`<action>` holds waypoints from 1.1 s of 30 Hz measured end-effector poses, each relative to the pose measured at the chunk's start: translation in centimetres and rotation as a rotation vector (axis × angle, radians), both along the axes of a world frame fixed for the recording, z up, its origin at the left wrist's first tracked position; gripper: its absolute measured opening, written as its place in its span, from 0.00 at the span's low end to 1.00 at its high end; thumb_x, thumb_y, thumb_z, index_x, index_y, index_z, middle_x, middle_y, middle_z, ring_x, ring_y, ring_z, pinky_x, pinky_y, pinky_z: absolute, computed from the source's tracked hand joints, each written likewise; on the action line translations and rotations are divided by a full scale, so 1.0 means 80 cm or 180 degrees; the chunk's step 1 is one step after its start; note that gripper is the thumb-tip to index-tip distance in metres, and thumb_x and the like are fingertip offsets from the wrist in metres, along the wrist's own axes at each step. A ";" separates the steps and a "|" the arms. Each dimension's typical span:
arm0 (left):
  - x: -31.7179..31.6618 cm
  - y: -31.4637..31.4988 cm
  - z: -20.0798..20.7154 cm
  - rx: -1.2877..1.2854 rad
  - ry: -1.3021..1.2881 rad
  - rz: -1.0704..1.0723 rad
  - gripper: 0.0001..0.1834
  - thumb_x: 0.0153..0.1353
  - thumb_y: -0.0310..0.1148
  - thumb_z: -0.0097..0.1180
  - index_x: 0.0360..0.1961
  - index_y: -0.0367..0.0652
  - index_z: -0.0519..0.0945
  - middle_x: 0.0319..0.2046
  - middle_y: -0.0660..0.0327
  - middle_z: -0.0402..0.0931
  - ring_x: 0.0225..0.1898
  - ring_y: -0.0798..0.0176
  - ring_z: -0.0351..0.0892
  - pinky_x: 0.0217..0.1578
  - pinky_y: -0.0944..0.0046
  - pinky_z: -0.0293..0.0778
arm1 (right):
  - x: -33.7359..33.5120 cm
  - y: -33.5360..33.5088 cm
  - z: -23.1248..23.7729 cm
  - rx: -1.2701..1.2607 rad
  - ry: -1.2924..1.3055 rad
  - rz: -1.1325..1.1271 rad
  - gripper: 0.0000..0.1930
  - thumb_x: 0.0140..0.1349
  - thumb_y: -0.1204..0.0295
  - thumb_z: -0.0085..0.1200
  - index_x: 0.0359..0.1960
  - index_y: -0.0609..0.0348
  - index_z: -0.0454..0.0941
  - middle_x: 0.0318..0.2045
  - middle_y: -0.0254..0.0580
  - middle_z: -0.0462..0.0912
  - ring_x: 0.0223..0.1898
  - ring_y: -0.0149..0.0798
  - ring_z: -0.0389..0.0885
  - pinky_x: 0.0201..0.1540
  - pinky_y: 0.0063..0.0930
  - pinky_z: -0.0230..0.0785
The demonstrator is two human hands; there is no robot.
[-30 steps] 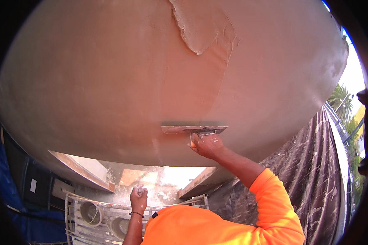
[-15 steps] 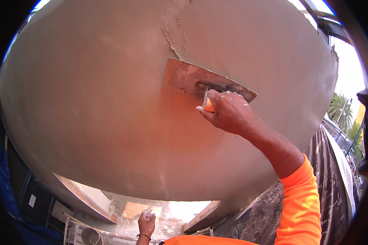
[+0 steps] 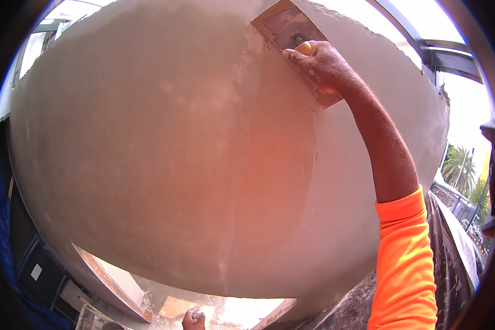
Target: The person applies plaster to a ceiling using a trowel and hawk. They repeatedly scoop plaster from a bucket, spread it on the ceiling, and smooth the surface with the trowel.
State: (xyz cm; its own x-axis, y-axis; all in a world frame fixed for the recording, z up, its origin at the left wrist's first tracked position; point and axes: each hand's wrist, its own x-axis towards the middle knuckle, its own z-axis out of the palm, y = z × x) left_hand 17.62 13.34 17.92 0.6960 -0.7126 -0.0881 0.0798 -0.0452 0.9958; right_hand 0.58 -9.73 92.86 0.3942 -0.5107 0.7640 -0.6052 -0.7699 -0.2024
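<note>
My right hand (image 3: pixel 324 67) is closed round the orange handle of a rectangular plastering trowel (image 3: pixel 283 25). The trowel's blade lies tilted against the upper part of a large, grey plastered wall (image 3: pixel 148 148), near its top edge. A rough streak of plaster (image 3: pixel 241 74) runs beside the blade's left side, and a thin ridge goes down below its lower corner. My left hand (image 3: pixel 193 319), smeared with pale plaster, is low at the bottom edge with curled fingers. Whether it holds anything is hidden.
Dark metal beams (image 3: pixel 451 58) frame the upper right. Brown sheeting (image 3: pixel 451 264) hangs at the lower right. Below the wall are a stained floor (image 3: pixel 173 308), a slanting board (image 3: pixel 113 280) and part of a bucket (image 3: pixel 113 325). Blue sheeting (image 3: pixel 0 220) hangs at left.
My right hand has moved the trowel up the wall, and the blade has turned to a steeper slant. The rough streak's lower part looks smoother. My left hand sits lower in view.
</note>
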 end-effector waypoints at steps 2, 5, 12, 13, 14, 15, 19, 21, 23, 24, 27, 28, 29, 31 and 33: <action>0.006 0.013 -0.011 -0.0043 0.0081 0.0053 0.18 0.65 0.25 0.62 0.54 0.33 0.75 0.33 0.61 0.79 0.31 0.69 0.81 0.30 0.69 0.81 | -0.006 0.003 0.015 0.0194 -0.0231 0.0058 0.23 0.69 0.49 0.57 0.40 0.59 0.81 0.22 0.36 0.77 0.20 0.28 0.73 0.24 0.28 0.73; 0.013 0.019 -0.020 0.0038 0.0192 0.0159 0.17 0.65 0.25 0.61 0.53 0.32 0.74 0.32 0.60 0.80 0.31 0.68 0.81 0.29 0.69 0.81 | 0.000 0.001 0.009 0.0329 -0.0772 0.0499 0.22 0.67 0.44 0.60 0.37 0.52 0.79 0.19 0.24 0.61 0.18 0.22 0.58 0.18 0.22 0.56; 0.024 -0.002 -0.022 -0.0300 0.0075 0.0036 0.14 0.67 0.23 0.58 0.52 0.33 0.74 0.32 0.61 0.79 0.30 0.70 0.79 0.29 0.69 0.80 | 0.002 -0.007 0.030 0.0013 -0.0601 -0.0204 0.26 0.68 0.41 0.57 0.35 0.54 0.78 0.20 0.26 0.65 0.19 0.22 0.61 0.20 0.23 0.62; 0.027 0.002 -0.027 -0.0281 0.0088 0.0059 0.14 0.67 0.23 0.58 0.52 0.33 0.74 0.32 0.61 0.78 0.30 0.70 0.79 0.29 0.69 0.80 | -0.007 -0.007 0.041 -0.0085 -0.0437 -0.0102 0.27 0.68 0.40 0.55 0.38 0.55 0.79 0.20 0.26 0.66 0.19 0.22 0.63 0.20 0.22 0.64; 0.030 0.006 -0.033 -0.0284 0.0104 0.0088 0.14 0.67 0.23 0.58 0.52 0.33 0.74 0.32 0.61 0.78 0.30 0.70 0.79 0.30 0.69 0.80 | -0.019 -0.007 0.053 -0.0118 -0.0310 -0.0162 0.26 0.68 0.41 0.56 0.40 0.55 0.79 0.20 0.26 0.67 0.20 0.21 0.66 0.20 0.21 0.64; 0.031 0.014 -0.042 -0.0079 0.0114 0.0208 0.15 0.66 0.23 0.59 0.52 0.33 0.74 0.32 0.61 0.78 0.30 0.69 0.79 0.29 0.69 0.80 | -0.032 -0.009 0.055 -0.0110 -0.0319 -0.0111 0.26 0.68 0.42 0.57 0.41 0.56 0.79 0.21 0.27 0.68 0.21 0.21 0.68 0.22 0.21 0.65; 0.050 0.038 -0.075 0.0294 0.0247 0.0187 0.18 0.63 0.24 0.61 0.53 0.32 0.74 0.33 0.59 0.79 0.28 0.66 0.80 0.25 0.66 0.81 | -0.060 -0.023 0.058 -0.0846 -0.0318 0.0311 0.25 0.68 0.44 0.58 0.40 0.57 0.81 0.23 0.31 0.75 0.25 0.24 0.73 0.28 0.27 0.72; 0.066 0.038 -0.077 0.0305 0.0036 0.0159 0.17 0.62 0.24 0.61 0.52 0.32 0.76 0.34 0.59 0.79 0.30 0.67 0.80 0.26 0.67 0.81 | -0.062 -0.031 0.060 -0.1233 -0.0164 -0.0045 0.25 0.68 0.44 0.58 0.38 0.58 0.82 0.25 0.35 0.79 0.27 0.27 0.76 0.31 0.32 0.74; 0.084 0.024 -0.068 0.0217 -0.0402 0.0228 0.16 0.62 0.24 0.62 0.51 0.32 0.76 0.34 0.60 0.78 0.31 0.68 0.79 0.27 0.67 0.80 | -0.056 -0.038 0.071 -0.1770 -0.0070 -0.0378 0.26 0.69 0.45 0.57 0.33 0.59 0.84 0.25 0.40 0.83 0.27 0.32 0.79 0.33 0.38 0.75; 0.092 0.017 -0.060 0.0183 -0.0739 0.0272 0.16 0.62 0.25 0.62 0.50 0.32 0.77 0.34 0.60 0.78 0.31 0.69 0.78 0.27 0.67 0.79 | -0.053 -0.041 0.081 -0.1681 -0.0029 -0.0468 0.26 0.69 0.45 0.57 0.32 0.59 0.84 0.24 0.40 0.82 0.26 0.32 0.79 0.33 0.37 0.75; 0.092 0.001 -0.036 -0.0007 -0.0676 0.0336 0.16 0.63 0.25 0.63 0.50 0.32 0.77 0.34 0.61 0.78 0.32 0.71 0.77 0.28 0.68 0.77 | -0.038 -0.046 0.109 -0.1685 0.0122 -0.0457 0.27 0.69 0.44 0.57 0.29 0.58 0.84 0.18 0.37 0.79 0.23 0.30 0.78 0.31 0.34 0.74; 0.087 -0.002 -0.029 -0.0065 -0.0475 0.0344 0.16 0.63 0.25 0.63 0.50 0.32 0.77 0.34 0.61 0.78 0.32 0.71 0.77 0.29 0.68 0.76 | -0.030 -0.046 0.116 -0.1585 0.0203 -0.0451 0.26 0.69 0.44 0.58 0.30 0.58 0.84 0.18 0.37 0.79 0.23 0.29 0.78 0.31 0.33 0.73; 0.077 -0.007 -0.024 -0.0145 -0.0240 0.0359 0.15 0.63 0.24 0.62 0.50 0.32 0.78 0.33 0.61 0.78 0.31 0.71 0.77 0.27 0.68 0.75 | -0.023 -0.045 0.121 -0.1475 0.0289 -0.0443 0.26 0.68 0.44 0.58 0.30 0.58 0.84 0.18 0.36 0.79 0.23 0.28 0.78 0.30 0.33 0.73; 0.063 -0.010 -0.014 0.0075 -0.0430 0.0152 0.15 0.64 0.24 0.62 0.51 0.33 0.78 0.32 0.61 0.79 0.29 0.70 0.78 0.27 0.68 0.76 | -0.005 -0.041 0.116 -0.1485 0.0581 -0.0612 0.25 0.68 0.46 0.60 0.30 0.58 0.84 0.18 0.36 0.78 0.23 0.26 0.76 0.28 0.31 0.70; 0.050 -0.014 -0.004 -0.0080 -0.0097 0.0123 0.14 0.64 0.24 0.61 0.50 0.33 0.78 0.32 0.61 0.79 0.29 0.70 0.78 0.27 0.68 0.76 | 0.008 -0.036 0.087 -0.1314 0.0662 -0.0299 0.23 0.67 0.48 0.61 0.31 0.59 0.84 0.17 0.36 0.77 0.21 0.26 0.75 0.26 0.30 0.70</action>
State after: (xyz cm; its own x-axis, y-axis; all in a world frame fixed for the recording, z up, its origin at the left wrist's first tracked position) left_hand 21.64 12.21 17.61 0.7252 -0.6868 -0.0489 0.0507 -0.0176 0.9986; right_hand 1.23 -12.61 99.82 0.5270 -0.2215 0.8205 -0.6713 -0.7005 0.2421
